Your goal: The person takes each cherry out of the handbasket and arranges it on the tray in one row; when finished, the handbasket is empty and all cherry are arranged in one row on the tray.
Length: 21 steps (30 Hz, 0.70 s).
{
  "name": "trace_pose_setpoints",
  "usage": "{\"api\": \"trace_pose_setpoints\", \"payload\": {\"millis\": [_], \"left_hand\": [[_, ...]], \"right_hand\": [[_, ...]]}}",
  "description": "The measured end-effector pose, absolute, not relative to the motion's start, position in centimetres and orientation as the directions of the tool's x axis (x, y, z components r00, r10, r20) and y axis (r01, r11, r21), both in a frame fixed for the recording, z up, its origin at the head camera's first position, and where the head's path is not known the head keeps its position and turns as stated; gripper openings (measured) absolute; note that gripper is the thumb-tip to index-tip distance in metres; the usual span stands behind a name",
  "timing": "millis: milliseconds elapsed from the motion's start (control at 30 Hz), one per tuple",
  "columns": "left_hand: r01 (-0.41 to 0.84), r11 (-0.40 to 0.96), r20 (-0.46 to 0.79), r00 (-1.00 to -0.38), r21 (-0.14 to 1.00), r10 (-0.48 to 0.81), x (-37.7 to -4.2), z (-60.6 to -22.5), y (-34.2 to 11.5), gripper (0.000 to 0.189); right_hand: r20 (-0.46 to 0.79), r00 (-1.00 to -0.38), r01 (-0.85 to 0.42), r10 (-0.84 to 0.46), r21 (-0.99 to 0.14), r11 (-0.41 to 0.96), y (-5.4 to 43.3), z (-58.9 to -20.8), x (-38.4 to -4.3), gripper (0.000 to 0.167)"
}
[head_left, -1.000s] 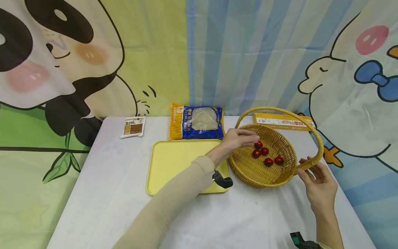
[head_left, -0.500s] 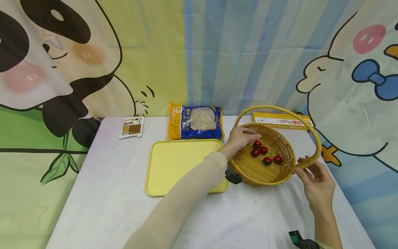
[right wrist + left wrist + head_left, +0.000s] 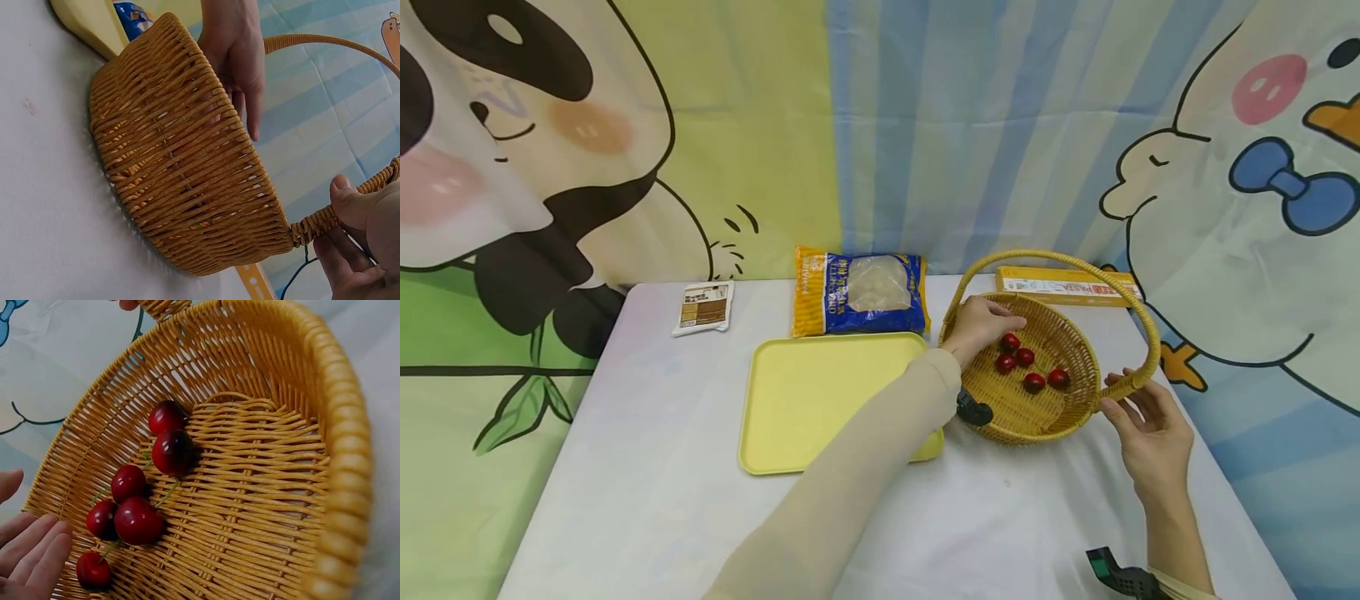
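A round wicker basket (image 3: pixel 1011 408) with a tall arched handle stands on the white cloth at the right. Several dark red cherries (image 3: pixel 1033 382) lie on its woven floor; green stems show in the left wrist view. Inside the far left rim is my left hand (image 3: pixel 983 323), its fingers stretched out over the cherries. The left wrist view has those straight fingers (image 3: pixel 37 559) beside a cherry (image 3: pixel 94 570), with nothing between them. My right hand (image 3: pixel 1153 437) holds the foot of the handle (image 3: pixel 319 222) between thumb and fingers, at the basket's right side.
Left of the basket lies a yellow tray (image 3: pixel 805 400), partly under my left sleeve. Behind it are a blue and yellow bag (image 3: pixel 876 287) and a small brown and white packet (image 3: pixel 703 308). A yellow pasta box (image 3: pixel 1060 287) lies behind the basket, before a printed curtain.
My left hand has moved further right into the basket over the cherries. The right hand keeps its hold on the handle's foot. The head view has shifted slightly.
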<state>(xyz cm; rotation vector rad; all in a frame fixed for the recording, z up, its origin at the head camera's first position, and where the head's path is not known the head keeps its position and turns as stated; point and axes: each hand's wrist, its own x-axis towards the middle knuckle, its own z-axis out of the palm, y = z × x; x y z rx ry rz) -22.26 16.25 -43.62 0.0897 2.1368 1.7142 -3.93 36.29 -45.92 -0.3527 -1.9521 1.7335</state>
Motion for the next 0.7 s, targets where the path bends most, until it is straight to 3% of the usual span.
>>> {"api": "trace_pose_setpoints", "payload": {"millis": [200, 367, 600, 700], "left_hand": [[-0.123, 0.398, -0.244, -0.931, 0.909, 0.271, -23.5, -44.5, 16.8, 0.02], [-0.061, 0.437, -0.198, -0.941, 0.897, 0.275, -24.1, -45.0, 16.9, 0.013], [-0.037, 0.502, -0.188, -0.949, 0.864, 0.253, -23.7, -44.9, 16.7, 0.048], [-0.034, 0.523, -0.187, -0.952, 0.852, 0.244, -23.7, -44.9, 16.7, 0.054]], "right_hand": [[0.205, -0.841, -0.125, 0.501, -0.974, 0.19, 36.3, -46.0, -3.9, 0.058], [0.211, -0.84, -0.125, 0.499, -0.972, 0.2, 36.4, -45.9, -4.1, 0.058], [0.227, -0.843, -0.145, 0.488, -0.969, 0.201, 36.4, -46.0, -4.1, 0.058], [0.241, -0.842, -0.156, 0.482, -0.965, 0.211, 36.4, -46.1, -4.0, 0.058]]}}
